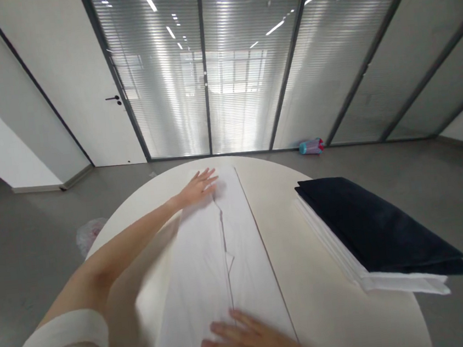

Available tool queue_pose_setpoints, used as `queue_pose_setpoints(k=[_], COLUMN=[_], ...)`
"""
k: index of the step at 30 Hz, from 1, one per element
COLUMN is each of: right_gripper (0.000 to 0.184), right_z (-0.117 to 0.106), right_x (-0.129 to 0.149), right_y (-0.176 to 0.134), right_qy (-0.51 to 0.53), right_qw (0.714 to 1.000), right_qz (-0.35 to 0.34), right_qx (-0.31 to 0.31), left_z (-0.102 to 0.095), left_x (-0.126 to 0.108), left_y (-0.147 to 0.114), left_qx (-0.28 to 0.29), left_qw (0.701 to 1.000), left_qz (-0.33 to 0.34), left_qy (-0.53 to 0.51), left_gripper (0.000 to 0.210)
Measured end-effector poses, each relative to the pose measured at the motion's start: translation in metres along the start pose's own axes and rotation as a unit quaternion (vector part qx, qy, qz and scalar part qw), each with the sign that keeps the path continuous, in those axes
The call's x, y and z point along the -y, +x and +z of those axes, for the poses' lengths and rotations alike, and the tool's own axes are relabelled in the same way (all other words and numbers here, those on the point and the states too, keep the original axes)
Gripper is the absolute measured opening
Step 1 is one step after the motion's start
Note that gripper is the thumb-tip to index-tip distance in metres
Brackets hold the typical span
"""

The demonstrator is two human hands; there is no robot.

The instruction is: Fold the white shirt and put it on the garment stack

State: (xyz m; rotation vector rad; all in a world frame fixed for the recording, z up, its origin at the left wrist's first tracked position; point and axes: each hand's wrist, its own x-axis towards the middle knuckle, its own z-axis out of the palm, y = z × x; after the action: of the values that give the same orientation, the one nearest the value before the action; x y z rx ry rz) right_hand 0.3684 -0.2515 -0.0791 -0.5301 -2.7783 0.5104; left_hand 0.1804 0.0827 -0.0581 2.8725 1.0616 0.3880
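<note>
A long white folded cloth [195,265] lies lengthwise on the round table, with a dark seam running down its middle where two edges meet. Part way along that seam a small corner of fabric is turned over. At the cloth's far end my left hand [198,188] rests with its fingers spread on the fabric. Close to me, my right hand [249,340] is over the near part of the cloth, fingers apart and slightly blurred. Neither hand grips anything. The cloth's near end runs out of view at the bottom.
To the right on the white round table [277,191] lies a stack of folded white cloth [338,245] topped by dark navy cloth [377,219], overhanging the edge. A clear plastic bag [91,235] is on the floor at left. A blue and pink item [311,147] lies by the glass partition.
</note>
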Motion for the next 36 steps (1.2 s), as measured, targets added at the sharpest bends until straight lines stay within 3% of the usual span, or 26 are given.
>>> queue_pose_setpoints(k=[2, 4, 8, 13, 17, 22, 24, 28, 32, 36], right_gripper=[0.053, 0.064, 0.068, 0.081, 0.077, 0.035, 0.03, 0.029, 0.034, 0.035], right_z=[-0.029, -0.043, -0.036, -0.023, -0.025, -0.032, -0.038, -0.05, -0.054, -0.048], right_x=[-0.006, -0.009, -0.006, 0.002, 0.007, 0.002, 0.001, 0.009, 0.031, 0.052], right_y=[-0.002, -0.002, -0.004, -0.006, -0.005, -0.028, -0.044, -0.073, -0.087, -0.093], right_qy=[-0.023, -0.027, -0.02, -0.011, -0.049, -0.193, -0.249, -0.287, -0.272, -0.233], right_qw=[0.999, 0.998, 0.998, 0.997, 0.997, 0.98, 0.966, 0.955, 0.961, 0.971], right_qz=[0.022, 0.043, 0.032, 0.035, 0.022, -0.007, -0.001, -0.011, -0.009, -0.001], right_qx=[0.013, 0.023, 0.054, 0.073, 0.054, -0.044, -0.076, -0.073, -0.053, -0.055], left_z=[-0.008, -0.012, -0.005, 0.003, -0.01, -0.048, -0.064, -0.079, -0.079, -0.08], left_x=[-0.043, -0.083, -0.128, -0.13, -0.139, -0.16, -0.162, -0.154, -0.157, -0.178], left_y=[-0.033, -0.065, -0.1, -0.099, -0.114, -0.186, -0.221, -0.277, -0.306, -0.309], left_qx=[0.022, 0.052, 0.103, 0.101, 0.09, 0.1, 0.121, 0.146, 0.139, 0.152], left_qw=[0.994, 0.983, 0.964, 0.964, 0.97, 0.971, 0.969, 0.973, 0.978, 0.969], left_qz=[0.096, 0.165, 0.225, 0.224, 0.209, 0.196, 0.198, 0.167, 0.143, 0.179], left_qy=[-0.037, -0.058, -0.094, -0.096, -0.088, -0.091, -0.083, -0.064, -0.061, -0.072], left_gripper=[0.056, 0.056, 0.064, 0.064, 0.062, 0.062, 0.058, 0.072, 0.077, 0.072])
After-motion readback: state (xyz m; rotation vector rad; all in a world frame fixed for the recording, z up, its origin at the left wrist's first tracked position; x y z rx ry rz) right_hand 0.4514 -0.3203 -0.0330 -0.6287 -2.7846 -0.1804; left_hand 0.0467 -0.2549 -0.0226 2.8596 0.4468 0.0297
